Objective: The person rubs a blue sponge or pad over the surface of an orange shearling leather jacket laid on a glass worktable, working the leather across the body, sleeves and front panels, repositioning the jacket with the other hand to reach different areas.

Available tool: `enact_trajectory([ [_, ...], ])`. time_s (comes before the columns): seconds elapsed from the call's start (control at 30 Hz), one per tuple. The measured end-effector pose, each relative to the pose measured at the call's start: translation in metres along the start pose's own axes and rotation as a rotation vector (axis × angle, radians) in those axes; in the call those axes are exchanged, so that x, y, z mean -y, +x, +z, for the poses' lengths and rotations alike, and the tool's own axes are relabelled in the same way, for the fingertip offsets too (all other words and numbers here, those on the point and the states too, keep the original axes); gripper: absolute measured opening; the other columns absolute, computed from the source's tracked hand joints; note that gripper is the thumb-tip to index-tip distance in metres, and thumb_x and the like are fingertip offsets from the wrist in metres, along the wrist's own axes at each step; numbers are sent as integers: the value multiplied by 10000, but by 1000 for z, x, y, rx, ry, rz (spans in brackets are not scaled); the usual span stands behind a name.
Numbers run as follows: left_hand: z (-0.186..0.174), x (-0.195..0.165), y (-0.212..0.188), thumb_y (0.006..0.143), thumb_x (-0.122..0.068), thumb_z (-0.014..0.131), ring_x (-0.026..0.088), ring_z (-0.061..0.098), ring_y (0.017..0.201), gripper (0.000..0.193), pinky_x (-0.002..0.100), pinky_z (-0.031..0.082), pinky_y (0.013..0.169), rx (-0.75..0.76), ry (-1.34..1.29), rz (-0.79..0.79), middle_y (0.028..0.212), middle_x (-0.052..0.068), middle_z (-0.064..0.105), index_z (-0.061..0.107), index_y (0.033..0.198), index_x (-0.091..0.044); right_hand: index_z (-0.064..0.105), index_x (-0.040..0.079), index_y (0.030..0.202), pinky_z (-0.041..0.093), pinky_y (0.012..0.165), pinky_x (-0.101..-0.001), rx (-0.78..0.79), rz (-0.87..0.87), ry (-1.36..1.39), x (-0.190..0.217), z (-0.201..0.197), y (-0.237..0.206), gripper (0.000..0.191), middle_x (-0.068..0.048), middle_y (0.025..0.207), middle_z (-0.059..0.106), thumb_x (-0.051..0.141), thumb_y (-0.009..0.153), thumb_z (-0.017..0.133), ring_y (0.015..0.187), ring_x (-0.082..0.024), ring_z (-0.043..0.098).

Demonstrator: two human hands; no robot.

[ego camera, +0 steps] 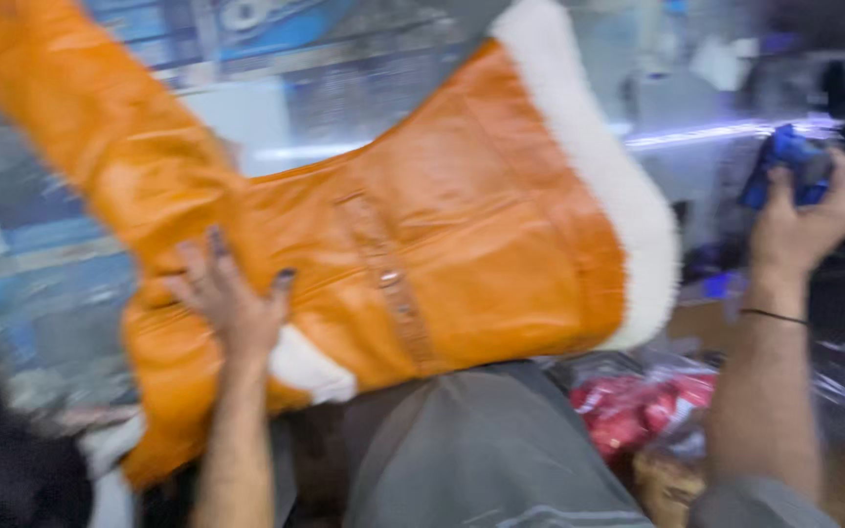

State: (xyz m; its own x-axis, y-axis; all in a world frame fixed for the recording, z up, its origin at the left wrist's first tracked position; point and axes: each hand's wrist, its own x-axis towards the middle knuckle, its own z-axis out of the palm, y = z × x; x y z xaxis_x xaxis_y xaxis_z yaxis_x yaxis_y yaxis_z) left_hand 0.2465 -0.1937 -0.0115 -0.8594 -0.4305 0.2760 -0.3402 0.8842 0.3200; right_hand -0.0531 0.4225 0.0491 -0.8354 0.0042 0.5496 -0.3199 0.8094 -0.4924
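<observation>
Left hand (232,298) raised, fingers spread flat, right hand (802,220) lifted, grip closed

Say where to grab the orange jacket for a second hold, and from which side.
Judging by its pose, take the orange jacket at the white fleece-trimmed edge, coming from the right. That thick edge hangs free and faces outward, while the left hand already presses the lower left part. The right hand holds a blue object.
</observation>
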Motion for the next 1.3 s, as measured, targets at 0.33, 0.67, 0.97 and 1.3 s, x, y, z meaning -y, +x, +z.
enact_trajectory([
  [0.33, 45, 29, -26, 1061, -447, 641, 393, 521, 958, 604, 499, 415, 876, 48, 13, -241, 1023, 294, 558, 538, 1245, 120, 718, 75, 1166, 533, 889, -441, 25, 355, -301, -120, -30, 8, 320, -164, 1118, 730, 153, 874, 824, 1038, -364, 702],
  [0.67, 52, 15, -19, 1179, -275, 477, 216, 580, 835, 420, 314, 481, 794, 11, -360, -141, 1012, 112, 695, 646, 1187, 109, 702, 61, 1160, 540, 842, -465, 6, 123, -333, -138, -1, 74, 301, -171, 1091, 733, 114, 883, 807, 1001, -397, 697],
  [0.97, 64, 26, -29, 1181, -283, 492, 225, 588, 802, 420, 326, 478, 757, 45, -167, -292, 966, 123, 696, 666, 1152, 98, 730, 98, 1113, 474, 601, -357, -17, 1025, 1078, -163, -35, 56, 226, -33, 953, 735, 183, 909, 777, 787, -224, 679],
  [1.3, 72, 32, -40, 1184, -291, 509, 235, 596, 766, 423, 338, 476, 715, 53, -156, -317, 915, 135, 697, 688, 1112, 86, 747, 72, 1089, 545, 817, -456, 42, 9, -409, -161, -17, 28, 276, -156, 1031, 756, 98, 834, 848, 946, -390, 714],
])
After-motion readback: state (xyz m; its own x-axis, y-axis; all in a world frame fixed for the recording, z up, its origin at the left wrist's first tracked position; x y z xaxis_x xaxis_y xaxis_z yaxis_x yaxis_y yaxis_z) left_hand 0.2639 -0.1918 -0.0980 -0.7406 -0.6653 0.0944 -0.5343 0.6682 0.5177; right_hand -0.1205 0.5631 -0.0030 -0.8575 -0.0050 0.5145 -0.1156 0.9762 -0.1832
